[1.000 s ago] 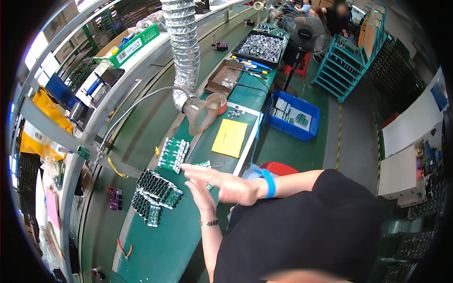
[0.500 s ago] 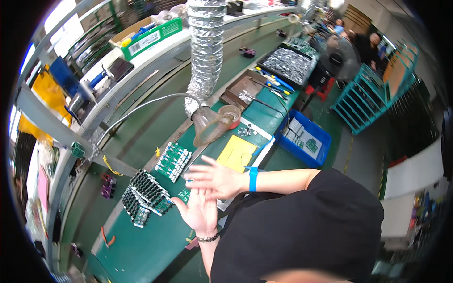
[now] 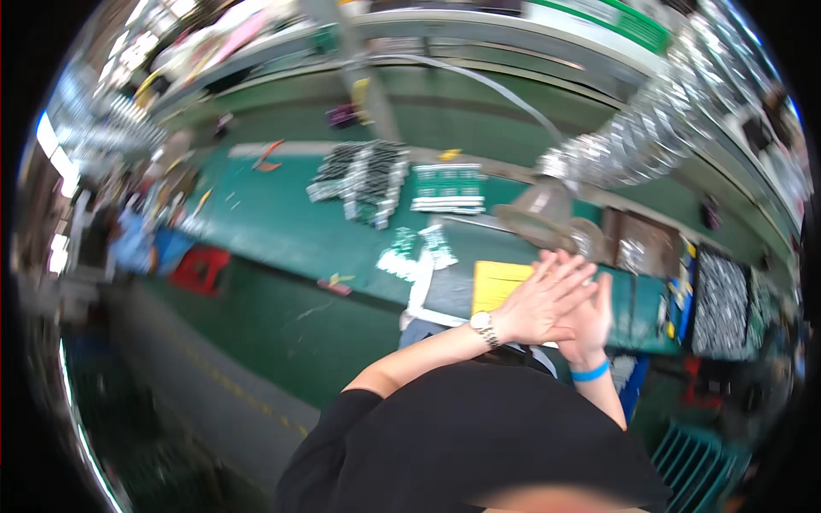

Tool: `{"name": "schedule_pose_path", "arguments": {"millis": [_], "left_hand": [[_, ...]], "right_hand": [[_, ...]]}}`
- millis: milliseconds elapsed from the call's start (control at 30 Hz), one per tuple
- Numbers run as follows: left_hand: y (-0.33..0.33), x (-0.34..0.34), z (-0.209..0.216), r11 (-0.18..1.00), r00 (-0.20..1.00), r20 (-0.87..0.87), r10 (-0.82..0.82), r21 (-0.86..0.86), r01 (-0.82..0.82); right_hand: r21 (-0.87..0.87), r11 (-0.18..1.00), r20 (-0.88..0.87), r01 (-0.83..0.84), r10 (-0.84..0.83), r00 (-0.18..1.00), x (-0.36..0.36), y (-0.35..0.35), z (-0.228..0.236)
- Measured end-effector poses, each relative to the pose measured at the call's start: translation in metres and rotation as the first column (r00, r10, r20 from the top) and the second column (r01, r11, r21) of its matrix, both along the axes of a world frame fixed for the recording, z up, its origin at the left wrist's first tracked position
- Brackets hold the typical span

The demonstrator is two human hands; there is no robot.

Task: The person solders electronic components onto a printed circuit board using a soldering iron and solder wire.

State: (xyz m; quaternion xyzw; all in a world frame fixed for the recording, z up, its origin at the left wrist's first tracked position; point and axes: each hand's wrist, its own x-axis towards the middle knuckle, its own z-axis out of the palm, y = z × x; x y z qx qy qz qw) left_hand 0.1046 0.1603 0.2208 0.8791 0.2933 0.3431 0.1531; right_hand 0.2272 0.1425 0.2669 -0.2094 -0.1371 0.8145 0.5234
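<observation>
My left hand (image 3: 537,306), with a metal-band watch at its wrist, lies across my right hand (image 3: 592,327), which wears a blue wristband. Both hands have their fingers stretched out, and neither holds anything I can see. They are over the near side of the green bench. A yellow sheet (image 3: 494,286) lies just left of them, partly covered by my left hand. Beyond the fingertips are a round container (image 3: 587,238) and the cone-shaped fume hood (image 3: 537,209). Small green circuit boards (image 3: 438,246) lie further left.
Stacked circuit boards (image 3: 372,179) and a row of green boards (image 3: 448,186) sit along the bench's far side. Orange-handled pliers (image 3: 270,156) lie at far left. A brown tray (image 3: 654,229) and a black tray of metal parts (image 3: 720,299) are right. A silver duct (image 3: 650,141) hangs above.
The view has swung left, so the bench now runs across it. My hands stay together; the left now lies over the right, where before the right was over the left.
</observation>
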Motion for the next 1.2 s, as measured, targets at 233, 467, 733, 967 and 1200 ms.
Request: {"name": "schedule_pose_path", "arguments": {"millis": [233, 467, 733, 967, 1200], "left_hand": [[-0.01, -0.076, -0.042, 0.806, 0.897, 0.059, 0.437, -0.468, -0.362], [-0.03, -0.054, -0.006, 0.281, 0.265, 0.823, 0.502, -0.445, 0.85], [-0.041, -0.1, 0.057, 0.283, 0.279, 0.867, 0.412, -0.413, 0.866], [-0.027, -0.062, -0.004, 0.975, 0.992, -0.013, 0.123, -0.187, -0.123], [-0.017, -0.108, -0.057, 0.867, 0.872, -0.295, 0.391, -0.201, -0.457]], "right_hand": [[0.512, 0.858, 0.1, -0.042, -0.012, 0.995, -0.033, -0.028, 0.011], [0.763, 0.073, 0.377, -0.642, -0.858, 0.35, -0.075, 0.001, -0.04], [0.58, 0.602, 0.726, -0.549, -0.687, 0.013, -0.04, 0.005, -0.064], [-0.036, 0.995, 0.147, -0.092, 0.097, 0.984, -0.063, -0.013, -0.023], [0.105, 0.991, -0.152, 0.078, -0.061, 0.987, 0.016, -0.017, 0.004]]}}
